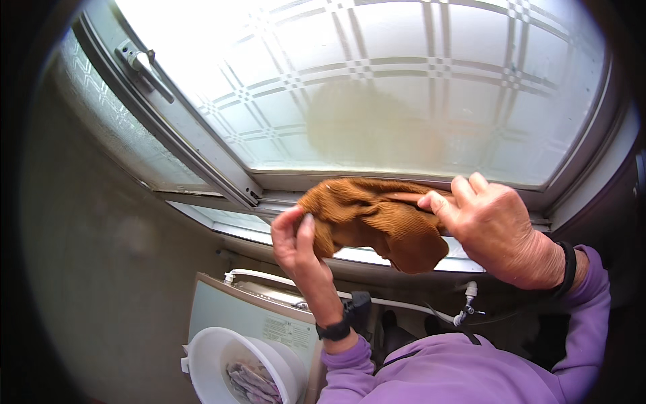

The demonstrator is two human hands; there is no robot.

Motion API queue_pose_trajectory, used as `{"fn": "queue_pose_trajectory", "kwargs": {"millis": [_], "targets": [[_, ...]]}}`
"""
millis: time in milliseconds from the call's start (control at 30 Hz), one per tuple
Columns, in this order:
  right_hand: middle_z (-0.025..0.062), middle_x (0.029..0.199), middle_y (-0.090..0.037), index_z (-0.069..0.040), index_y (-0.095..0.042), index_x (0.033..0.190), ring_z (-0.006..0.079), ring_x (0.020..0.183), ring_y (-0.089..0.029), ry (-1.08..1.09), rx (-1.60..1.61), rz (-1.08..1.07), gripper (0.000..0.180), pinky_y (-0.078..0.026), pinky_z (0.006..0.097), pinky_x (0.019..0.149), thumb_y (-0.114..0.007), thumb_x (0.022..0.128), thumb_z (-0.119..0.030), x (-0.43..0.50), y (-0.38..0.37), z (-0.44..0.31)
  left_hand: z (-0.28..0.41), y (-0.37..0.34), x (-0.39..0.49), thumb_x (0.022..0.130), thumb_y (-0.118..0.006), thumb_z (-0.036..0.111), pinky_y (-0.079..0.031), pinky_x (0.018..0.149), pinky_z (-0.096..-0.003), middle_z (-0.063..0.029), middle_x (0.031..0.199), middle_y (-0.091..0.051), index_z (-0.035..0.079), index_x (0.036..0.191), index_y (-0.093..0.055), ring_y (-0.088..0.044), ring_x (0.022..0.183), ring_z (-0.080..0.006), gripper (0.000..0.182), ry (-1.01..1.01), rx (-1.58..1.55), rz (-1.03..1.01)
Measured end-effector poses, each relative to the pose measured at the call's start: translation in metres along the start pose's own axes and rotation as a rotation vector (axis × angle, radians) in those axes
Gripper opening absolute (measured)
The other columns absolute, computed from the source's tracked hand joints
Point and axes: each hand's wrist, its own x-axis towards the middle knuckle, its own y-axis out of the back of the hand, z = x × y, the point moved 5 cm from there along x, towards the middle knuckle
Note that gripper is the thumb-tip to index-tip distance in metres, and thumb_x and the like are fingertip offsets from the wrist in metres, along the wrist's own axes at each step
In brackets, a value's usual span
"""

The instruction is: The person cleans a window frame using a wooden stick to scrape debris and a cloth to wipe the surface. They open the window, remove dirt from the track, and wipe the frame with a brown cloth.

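A brown ribbed cloth (pixel 353 217) hangs bunched between my two hands, in front of the lower rail of a window. My left hand (pixel 300 252) pinches its left end between thumb and fingers. At the cloth's right end, my right hand (pixel 484 222) grips the fabric together with what looks like a thin brownish stick or fold lying along the top; which of these it is I cannot tell. The cloth's lower part droops over the sill (pixel 459 252). Behind it stands a frosted window pane (pixel 404 126) with a checked line pattern.
At the lower left, a white plastic bucket (pixel 202 348) holding crumpled cloths (pixel 252 381) stands on a washing machine lid (pixel 237 308). A white hose (pixel 398 304) runs to a tap (pixel 469 303) under the sill. A window handle (pixel 146 70) juts from the frame at upper left.
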Motion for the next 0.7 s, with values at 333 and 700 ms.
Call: {"fn": "queue_pose_trajectory", "kwargs": {"millis": [333,700], "targets": [[0.0056,0.068,-0.055,-0.007,-0.061,0.083,0.0185,0.061,-0.058,0.173,-0.152,-0.322,0.012,-0.047,0.0292,0.050,-0.063,0.080,-0.018,0.045,-0.013,-0.023,-0.004,0.029,-0.029,0.082,-0.057,-0.006,-0.040,0.101,-0.0316,-0.0134,0.116,-0.058,-0.002,0.119,-0.053,-0.056,0.110,-0.0179,0.038,0.172,-0.101,-0.017],[0.0085,0.073,-0.058,-0.001,-0.059,0.084,0.0198,0.062,-0.059,0.176,0.054,-0.142,0.029,-0.047,0.0294,0.052,-0.068,0.062,-0.019,0.091,-0.049,-0.067,0.004,0.073,-0.001,0.078,-0.059,0.004,-0.041,0.100,-0.0366,-0.0140,0.116,-0.058,0.001,0.119,-0.052,-0.055,0.110,-0.0217,0.042,0.027,-0.139,0.116]]}}
